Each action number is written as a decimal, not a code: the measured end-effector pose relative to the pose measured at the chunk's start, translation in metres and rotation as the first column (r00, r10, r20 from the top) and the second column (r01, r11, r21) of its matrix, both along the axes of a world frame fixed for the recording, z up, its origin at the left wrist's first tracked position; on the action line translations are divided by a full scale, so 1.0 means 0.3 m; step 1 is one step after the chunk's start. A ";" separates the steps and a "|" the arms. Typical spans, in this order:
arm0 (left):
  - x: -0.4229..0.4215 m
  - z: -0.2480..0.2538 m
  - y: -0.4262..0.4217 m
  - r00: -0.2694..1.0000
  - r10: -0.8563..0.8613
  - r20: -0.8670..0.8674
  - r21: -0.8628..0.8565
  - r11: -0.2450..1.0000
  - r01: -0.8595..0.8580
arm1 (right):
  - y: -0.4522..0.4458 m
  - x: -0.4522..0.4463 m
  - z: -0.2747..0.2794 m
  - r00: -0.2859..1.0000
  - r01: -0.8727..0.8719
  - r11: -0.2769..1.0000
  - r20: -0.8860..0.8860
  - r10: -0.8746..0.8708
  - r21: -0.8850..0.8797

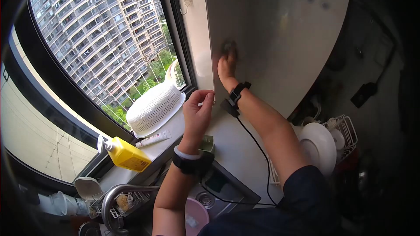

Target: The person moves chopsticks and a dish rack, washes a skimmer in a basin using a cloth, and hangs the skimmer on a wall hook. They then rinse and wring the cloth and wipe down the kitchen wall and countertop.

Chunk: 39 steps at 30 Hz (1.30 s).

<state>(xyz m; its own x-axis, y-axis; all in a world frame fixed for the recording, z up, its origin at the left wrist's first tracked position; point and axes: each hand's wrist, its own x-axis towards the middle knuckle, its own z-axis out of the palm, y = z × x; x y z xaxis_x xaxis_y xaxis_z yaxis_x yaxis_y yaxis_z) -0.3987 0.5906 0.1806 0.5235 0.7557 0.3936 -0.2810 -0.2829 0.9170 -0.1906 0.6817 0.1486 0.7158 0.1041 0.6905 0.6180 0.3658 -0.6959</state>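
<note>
My right hand [226, 67] reaches up to a glossy grey panel [271, 39] beside the window. Its fingers are bent around a dark, blurred thing on the panel's surface, which I cannot make out. Lower and to the left, my left hand [199, 111] hovers near the panel's bottom edge, fingers curled and thumb pressed to them. Whatever lies in that pinch, if anything, is too small to name. Black straps circle both wrists, and a black cable [258, 142] trails from the right one over the white counter [232, 144].
On the windowsill are a white woven basket [155, 109], a tube [153, 139] and a yellow pump bottle [129, 154]. A curved faucet [107, 205] and a pink basin [197, 216] are below. White plates [317, 144] stand in a rack at right. A green box [207, 143] sits behind my left wrist.
</note>
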 end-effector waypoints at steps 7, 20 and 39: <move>-0.029 0.003 -0.008 1.000 0.019 -0.020 -0.040 0.999 -0.020 | 0.026 0.051 0.223 0.974 0.039 0.998 0.221 -0.049 0.051; -0.101 -0.015 -0.012 0.999 0.041 -0.030 -0.034 0.999 -0.042 | 0.030 0.200 0.068 0.976 0.216 0.973 -0.016 -0.218 -0.084; 0.024 -0.024 0.000 0.998 0.006 -0.063 0.000 1.000 -0.006 | 0.000 0.274 0.104 0.916 -0.272 0.962 -0.301 0.264 0.015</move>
<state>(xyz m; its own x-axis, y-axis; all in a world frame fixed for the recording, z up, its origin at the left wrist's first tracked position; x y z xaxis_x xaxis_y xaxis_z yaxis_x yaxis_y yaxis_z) -0.3914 0.5906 0.1735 0.5428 0.7588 0.3600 -0.2210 -0.2845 0.9329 -0.1085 0.6816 0.1799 0.8304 0.3361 0.4444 0.2624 0.4677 -0.8440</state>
